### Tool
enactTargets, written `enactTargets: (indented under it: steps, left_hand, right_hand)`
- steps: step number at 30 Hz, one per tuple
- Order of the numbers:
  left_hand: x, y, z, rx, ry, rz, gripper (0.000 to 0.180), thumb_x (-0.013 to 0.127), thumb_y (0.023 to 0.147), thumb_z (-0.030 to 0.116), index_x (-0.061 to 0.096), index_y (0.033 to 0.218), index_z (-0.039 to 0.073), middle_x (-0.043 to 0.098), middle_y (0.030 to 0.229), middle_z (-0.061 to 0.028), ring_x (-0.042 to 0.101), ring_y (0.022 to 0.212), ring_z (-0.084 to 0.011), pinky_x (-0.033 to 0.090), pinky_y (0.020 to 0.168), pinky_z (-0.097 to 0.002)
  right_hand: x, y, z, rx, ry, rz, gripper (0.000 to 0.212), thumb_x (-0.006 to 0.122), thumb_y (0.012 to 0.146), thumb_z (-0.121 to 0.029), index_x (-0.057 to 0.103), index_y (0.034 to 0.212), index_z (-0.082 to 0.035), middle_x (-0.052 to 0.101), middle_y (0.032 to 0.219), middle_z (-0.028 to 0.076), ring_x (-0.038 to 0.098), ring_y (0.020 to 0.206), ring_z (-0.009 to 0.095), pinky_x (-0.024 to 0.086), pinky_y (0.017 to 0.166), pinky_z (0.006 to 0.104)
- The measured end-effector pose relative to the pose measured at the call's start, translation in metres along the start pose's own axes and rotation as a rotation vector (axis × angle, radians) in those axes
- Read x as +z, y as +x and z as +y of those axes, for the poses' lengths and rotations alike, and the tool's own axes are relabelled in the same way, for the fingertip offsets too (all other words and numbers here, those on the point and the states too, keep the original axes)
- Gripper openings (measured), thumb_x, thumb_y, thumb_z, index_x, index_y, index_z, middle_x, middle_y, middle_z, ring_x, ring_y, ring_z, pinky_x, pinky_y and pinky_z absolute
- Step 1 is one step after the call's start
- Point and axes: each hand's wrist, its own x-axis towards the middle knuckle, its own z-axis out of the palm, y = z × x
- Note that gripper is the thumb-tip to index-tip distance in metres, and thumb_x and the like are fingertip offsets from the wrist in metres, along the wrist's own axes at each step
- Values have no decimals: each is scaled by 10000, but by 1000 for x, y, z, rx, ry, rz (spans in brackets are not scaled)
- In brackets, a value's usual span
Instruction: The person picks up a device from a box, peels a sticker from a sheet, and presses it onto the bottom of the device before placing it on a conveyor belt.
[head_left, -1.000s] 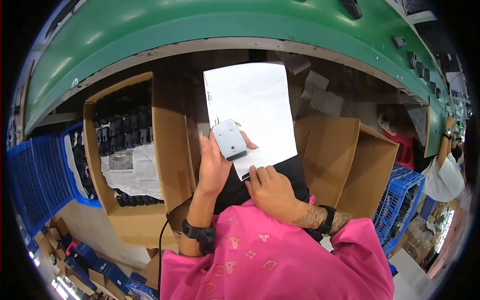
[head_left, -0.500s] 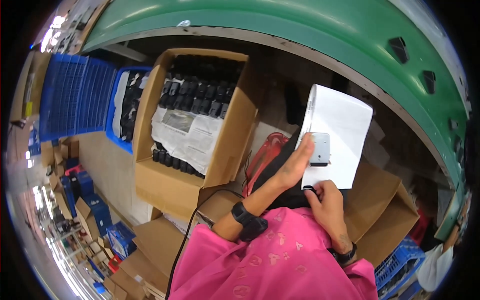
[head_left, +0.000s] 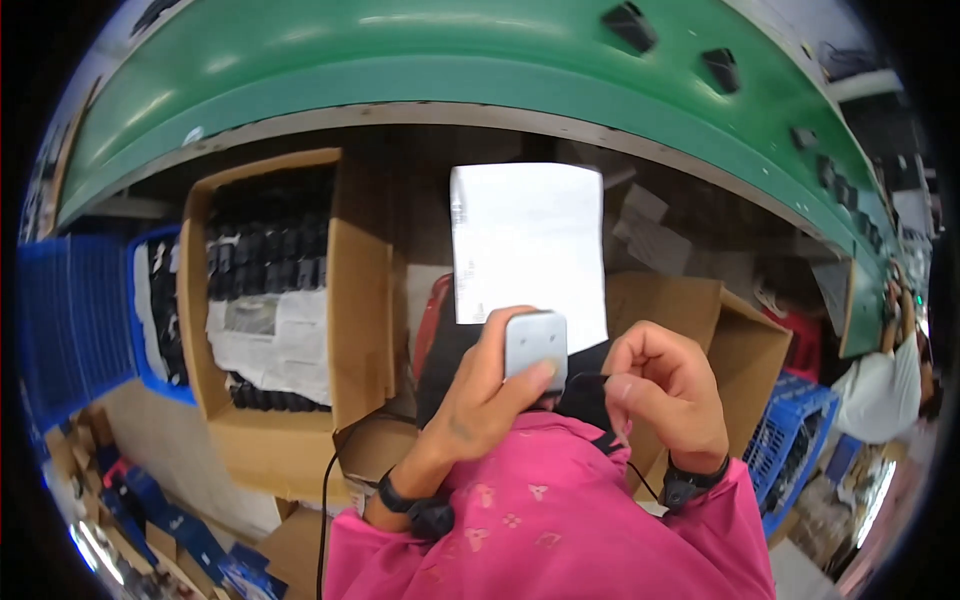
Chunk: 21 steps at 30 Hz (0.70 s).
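My left hand (head_left: 478, 405) is wrapped round a small grey rectangular block (head_left: 536, 350) with rounded corners, its thumb pressed on the lower face. Just right of it, my right hand (head_left: 668, 395) pinches a small flat black piece (head_left: 588, 382) between thumb and fingers. Its exact kind I cannot make out. The two held things are close together over my lap, apart from each other. A white sheet of paper (head_left: 530, 240) lies beyond them, its near edge by the block.
To the left, a cardboard box (head_left: 360, 300) holds rows of black parts (head_left: 265, 262) between papers, with blue crates (head_left: 75, 320) past it. A green workbench (head_left: 400, 85) with several black parts curves across the front. At right stand an open carton (head_left: 665, 300) and a blue crate (head_left: 795, 430).
My view has swung to the right. My left hand has drawn the grey block off the paper toward me. My right hand has left the paper's near edge with the black piece.
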Motion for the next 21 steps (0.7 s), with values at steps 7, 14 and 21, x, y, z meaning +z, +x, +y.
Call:
enactTargets:
  steps: [7, 14, 21]
  left_hand:
    - [24, -8, 34, 79, 244, -171, 472, 573, 859, 155, 375, 1244, -34, 632, 947, -198, 652, 826, -284, 500, 743, -349]
    - [29, -8, 37, 116, 388, -163, 482, 594, 852, 158, 378, 1232, -45, 630, 941, -219, 659, 803, -340, 509, 731, -368]
    - [29, -6, 41, 102, 433, -184, 468, 594, 862, 173, 383, 1216, -49, 625, 934, -231, 658, 804, -367, 510, 727, -381]
  right_hand:
    - [-1, -8, -29, 31, 141, -69, 67, 607, 800, 38, 544, 801, 59, 594, 655, 89, 575, 537, 110, 477, 488, 232]
    - [-4, -7, -27, 56, 165, -42, 93, 618, 782, 35, 529, 787, 59, 587, 633, 91, 571, 506, 111, 469, 461, 226]
    - [-8, -7, -21, 15, 211, -81, 64, 612, 845, 42, 549, 849, 52, 600, 667, 44, 553, 540, 52, 410, 467, 196]
